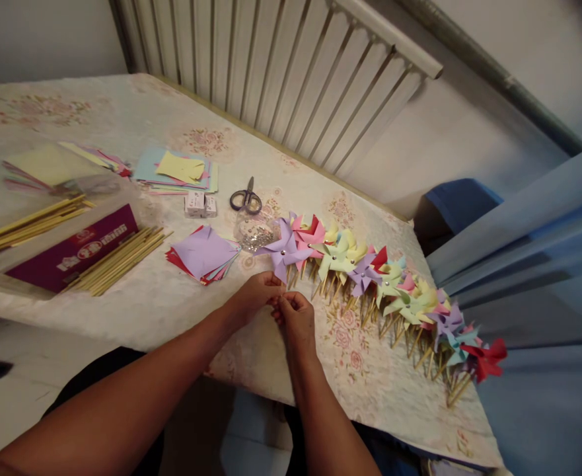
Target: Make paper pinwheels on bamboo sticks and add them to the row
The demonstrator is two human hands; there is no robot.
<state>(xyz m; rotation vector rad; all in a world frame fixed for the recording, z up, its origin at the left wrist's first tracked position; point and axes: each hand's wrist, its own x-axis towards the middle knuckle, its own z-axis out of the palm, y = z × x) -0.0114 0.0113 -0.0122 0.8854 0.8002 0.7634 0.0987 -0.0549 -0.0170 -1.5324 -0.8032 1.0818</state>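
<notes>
My left hand [259,292] and my right hand [298,316] meet over the near side of the table, fingertips pinched together. Whatever they hold is too small and too covered by the fingers to name. Just beyond them lies a purple paper pinwheel [283,252], first in a long row of colourful pinwheels [409,307] on wooden sticks. A clear bag of small metal fasteners [255,238] is behind the left hand. To its left is a fanned stack of square papers [204,252], purple on top.
Scissors [246,199] and small white boxes [196,204] lie farther back, beside a paper pile [174,173]. Wooden sticks [127,261] lie by a purple-labelled box [80,250] at left. A radiator [271,73] stands behind the table; a blue curtain [528,264] hangs right.
</notes>
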